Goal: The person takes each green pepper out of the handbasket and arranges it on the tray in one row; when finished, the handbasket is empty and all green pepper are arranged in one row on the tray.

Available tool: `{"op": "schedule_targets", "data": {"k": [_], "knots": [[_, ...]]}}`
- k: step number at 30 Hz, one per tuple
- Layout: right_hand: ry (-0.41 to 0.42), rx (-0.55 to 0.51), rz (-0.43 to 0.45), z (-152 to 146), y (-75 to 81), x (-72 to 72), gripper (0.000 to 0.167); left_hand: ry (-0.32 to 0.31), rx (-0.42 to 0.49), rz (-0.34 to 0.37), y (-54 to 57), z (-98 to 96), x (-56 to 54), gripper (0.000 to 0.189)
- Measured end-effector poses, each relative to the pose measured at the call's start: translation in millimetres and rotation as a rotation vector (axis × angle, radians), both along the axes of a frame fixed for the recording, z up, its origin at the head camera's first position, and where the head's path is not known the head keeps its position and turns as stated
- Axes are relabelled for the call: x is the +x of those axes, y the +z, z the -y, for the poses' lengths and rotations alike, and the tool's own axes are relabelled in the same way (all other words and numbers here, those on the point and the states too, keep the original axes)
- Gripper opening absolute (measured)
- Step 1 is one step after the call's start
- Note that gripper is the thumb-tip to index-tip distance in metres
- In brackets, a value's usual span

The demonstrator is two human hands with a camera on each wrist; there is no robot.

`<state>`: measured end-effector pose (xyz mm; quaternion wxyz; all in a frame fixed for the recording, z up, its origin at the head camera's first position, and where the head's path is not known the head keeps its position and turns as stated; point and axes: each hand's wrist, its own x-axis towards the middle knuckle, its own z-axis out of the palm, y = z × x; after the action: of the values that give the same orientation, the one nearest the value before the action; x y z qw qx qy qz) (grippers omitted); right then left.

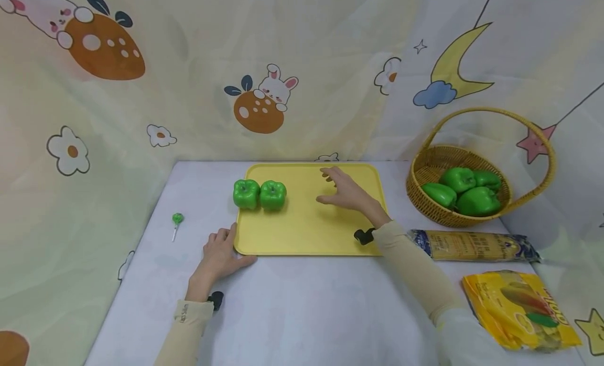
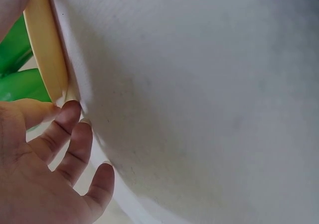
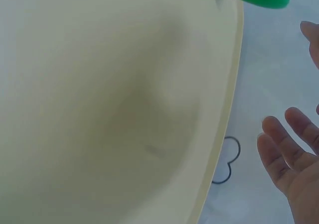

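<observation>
A yellow tray (image 1: 311, 235) lies on the white table, and two green bell peppers (image 1: 272, 195) stand side by side at its left end, the outer one overlapping the rim. My left hand (image 1: 222, 257) is at the tray's near left corner, thumb along the front edge and fingers by the left edge. In the left wrist view, the fingertips (image 2: 70, 115) touch the tray's corner. Above the right half of the tray hovers my right hand (image 1: 346, 192), fingers loosely spread, holding nothing. The right wrist view shows its bare fingers (image 3: 284, 144) too.
At the back right stands a wicker basket (image 1: 427, 201) holding several green peppers. A long packaged bag (image 1: 472, 245) and a yellow snack bag (image 1: 521, 309) lie in front of it. Left of the tray is a green lollipop (image 1: 177, 219). Printed cloth walls surround the table.
</observation>
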<state>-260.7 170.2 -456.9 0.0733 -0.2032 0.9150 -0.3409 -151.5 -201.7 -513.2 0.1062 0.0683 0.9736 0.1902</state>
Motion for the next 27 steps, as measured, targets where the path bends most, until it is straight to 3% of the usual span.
{"op": "schedule_targets", "data": {"k": [21,27], "knots": [[-0.127,0.051,-0.062,-69,24.2,9.3,0.085,-0.023,-0.016,-0.007,-2.8,1.1,-1.8,0.111],[-0.189,0.039,-0.048,-99,40.2,11.6,0.085,-0.029,-0.023,-0.016,-2.9,1.4,-2.2,0.11]]}}
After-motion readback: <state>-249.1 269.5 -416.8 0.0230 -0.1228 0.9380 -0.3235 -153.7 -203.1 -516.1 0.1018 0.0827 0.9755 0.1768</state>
